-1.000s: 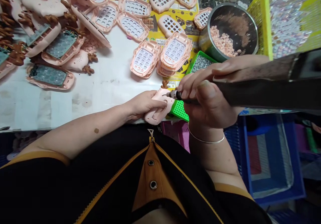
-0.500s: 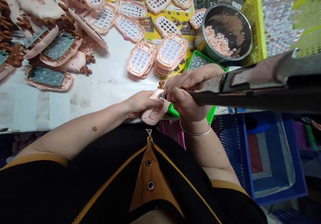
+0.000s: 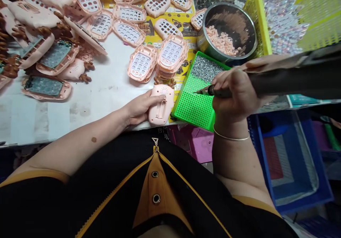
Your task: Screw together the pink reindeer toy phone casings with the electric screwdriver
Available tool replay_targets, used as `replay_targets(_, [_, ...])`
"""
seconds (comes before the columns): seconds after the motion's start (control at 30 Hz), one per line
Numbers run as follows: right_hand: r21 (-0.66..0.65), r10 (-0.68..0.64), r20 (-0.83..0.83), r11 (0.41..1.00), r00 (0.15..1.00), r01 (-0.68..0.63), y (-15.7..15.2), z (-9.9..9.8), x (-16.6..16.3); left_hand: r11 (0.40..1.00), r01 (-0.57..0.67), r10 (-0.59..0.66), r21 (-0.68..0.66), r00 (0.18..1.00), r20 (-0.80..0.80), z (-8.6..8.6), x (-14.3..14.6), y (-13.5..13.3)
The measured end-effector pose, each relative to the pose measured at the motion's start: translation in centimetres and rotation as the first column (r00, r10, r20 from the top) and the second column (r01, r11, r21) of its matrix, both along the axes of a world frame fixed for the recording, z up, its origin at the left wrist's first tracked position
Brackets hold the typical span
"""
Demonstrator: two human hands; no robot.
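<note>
My left hand [image 3: 141,107] grips a pink toy phone [image 3: 157,115] with brown antlers at its top. The phone's back faces up, showing an uncovered battery compartment, and my thumb lies across it. My right hand [image 3: 237,92] is wrapped round a dark electric screwdriver [image 3: 279,76]. Its thin bit points left, over the green perforated screw tray [image 3: 195,104]. Many small silver screws [image 3: 204,68] lie heaped in the tray's far part. Whether a screw sits on the bit is too small to tell.
Stacked pink phone fronts [image 3: 170,53] stand beyond the phone. A pile of half-assembled phones [image 3: 48,85] lies at the left. Behind the tray are a steel bowl [image 3: 252,35] of small pink parts and a yellow basket [image 3: 262,17]. Blue crates [image 3: 323,195] stand below the table's edge.
My right hand has drawn the screwdriver off the phone and rightward over the green tray. The phone, still in my left hand, now shows its whole back.
</note>
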State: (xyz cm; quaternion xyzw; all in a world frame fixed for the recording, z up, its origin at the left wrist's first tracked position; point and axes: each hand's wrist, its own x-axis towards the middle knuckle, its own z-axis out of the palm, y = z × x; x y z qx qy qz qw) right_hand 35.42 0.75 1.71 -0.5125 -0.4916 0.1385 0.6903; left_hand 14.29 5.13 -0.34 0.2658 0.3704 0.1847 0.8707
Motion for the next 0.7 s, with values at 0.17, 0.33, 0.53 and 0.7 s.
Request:
replay_targets(0.17, [0.146, -0.105, -0.048, 0.983, 0.993, 0.111, 0.4, -0.8, 0.0, 0.997, 0.081, -0.081, 0.013, 0.996, 0.027, 0.1, -0.5, 0.1])
replay_targets(0.33, [0.123, -0.064, -0.051, 0.99, 0.997, 0.07, 0.3, -1.1, 0.5, 0.998, 0.068, -0.067, 0.014, 0.998, -0.021, 0.3, -0.8, 0.2])
replay_targets(0.53, [0.205, -0.09, -0.068, 0.973, 0.994, 0.102, 0.9, -2.0, 0.9, 0.998, 0.057, -0.057, 0.008, 0.998, -0.032, 0.4, -0.7, 0.1])
replay_targets(0.7, [-0.002, 0.058, -0.024, 0.998, 0.998, -0.058, -0.1, -1.1, 1.3, 0.998, 0.065, -0.065, 0.011, 0.998, -0.008, 0.5, -0.8, 0.1])
